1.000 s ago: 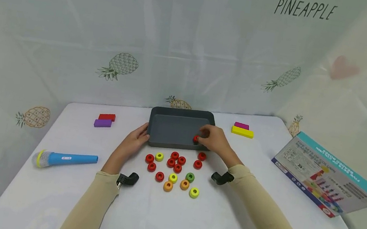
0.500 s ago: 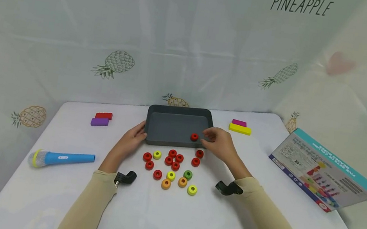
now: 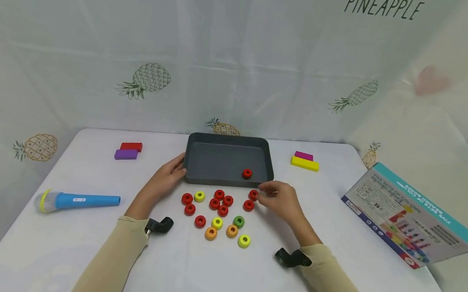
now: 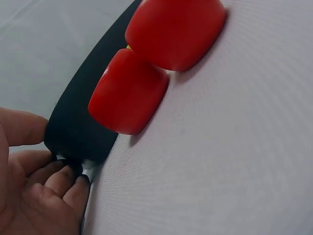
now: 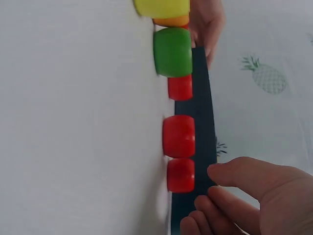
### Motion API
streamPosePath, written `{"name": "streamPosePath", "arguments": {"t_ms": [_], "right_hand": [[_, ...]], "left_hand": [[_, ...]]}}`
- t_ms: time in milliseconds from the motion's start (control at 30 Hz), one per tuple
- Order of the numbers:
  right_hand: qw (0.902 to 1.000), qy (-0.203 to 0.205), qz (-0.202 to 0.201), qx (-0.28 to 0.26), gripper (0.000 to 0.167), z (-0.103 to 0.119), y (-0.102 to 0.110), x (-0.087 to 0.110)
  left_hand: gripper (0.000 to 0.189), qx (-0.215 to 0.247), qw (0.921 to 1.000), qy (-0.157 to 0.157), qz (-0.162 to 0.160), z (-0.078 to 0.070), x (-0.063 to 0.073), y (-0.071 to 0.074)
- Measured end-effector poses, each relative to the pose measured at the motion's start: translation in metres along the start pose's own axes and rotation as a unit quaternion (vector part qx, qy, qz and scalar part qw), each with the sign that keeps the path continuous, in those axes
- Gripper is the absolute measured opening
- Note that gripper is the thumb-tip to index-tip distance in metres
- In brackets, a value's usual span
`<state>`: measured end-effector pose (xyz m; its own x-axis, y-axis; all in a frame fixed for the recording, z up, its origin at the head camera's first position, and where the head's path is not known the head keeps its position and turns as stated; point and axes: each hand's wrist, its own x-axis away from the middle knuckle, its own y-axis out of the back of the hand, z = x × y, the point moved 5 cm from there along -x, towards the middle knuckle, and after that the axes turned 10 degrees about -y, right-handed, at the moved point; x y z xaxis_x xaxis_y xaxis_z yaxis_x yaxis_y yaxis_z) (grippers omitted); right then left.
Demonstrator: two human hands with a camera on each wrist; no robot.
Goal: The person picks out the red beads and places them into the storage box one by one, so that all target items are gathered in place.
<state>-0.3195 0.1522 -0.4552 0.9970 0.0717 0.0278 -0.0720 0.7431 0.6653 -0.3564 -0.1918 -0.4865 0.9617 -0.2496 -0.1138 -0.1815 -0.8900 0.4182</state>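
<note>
My left hand (image 3: 163,180) holds the left front corner of a dark grey tray (image 3: 213,160). In the left wrist view its thumb (image 4: 27,128) touches one side of the tray and curled fingers lie against the other. One red bead (image 3: 247,173) sits inside the tray near its right front. My right hand (image 3: 282,202) hovers beside a red bead (image 3: 253,195) in front of the tray, with thumb and fingers loosely bent. The right wrist view shows a small gap between that hand and the nearer red bead (image 5: 181,175), and nothing held.
Several red, yellow, orange and green beads (image 3: 239,221) lie before the tray. A blue toy microphone (image 3: 85,200) is at left. Red and purple blocks (image 3: 126,154) lie back left, magenta and yellow blocks (image 3: 305,163) back right. A cardboard box (image 3: 409,217) stands at right.
My right hand has let go of a red bead in the tray, then drawn back over the rim toward the red beads in front. The left hand stays at the tray's corner.
</note>
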Motion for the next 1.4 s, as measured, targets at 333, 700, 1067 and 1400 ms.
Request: {"name": "streamPosePath", "arguments": {"t_ms": [333, 700, 1067, 1400], "right_hand": [[0.9999, -0.001, 0.013, 0.007, 0.032, -0.008, -0.01, 0.0], [0.9997, 0.0, 0.003, 0.024, 0.03, -0.008, -0.012, -0.004], [0.9996, -0.009, 0.003, 0.025, 0.026, -0.009, -0.013, -0.005], [0.9996, -0.003, 0.015, 0.025, 0.027, -0.006, -0.01, -0.002]], "left_hand": [[0.063, 0.001, 1.0, -0.002, -0.005, 0.001, 0.0, 0.0], [0.062, 0.003, 0.9999, -0.015, -0.002, 0.0, 0.0, 0.001], [0.062, 0.005, 0.9999, -0.015, -0.002, 0.003, 0.0, 0.0], [0.062, 0.012, 0.9997, -0.019, -0.001, 0.004, 0.0, 0.0]]}}
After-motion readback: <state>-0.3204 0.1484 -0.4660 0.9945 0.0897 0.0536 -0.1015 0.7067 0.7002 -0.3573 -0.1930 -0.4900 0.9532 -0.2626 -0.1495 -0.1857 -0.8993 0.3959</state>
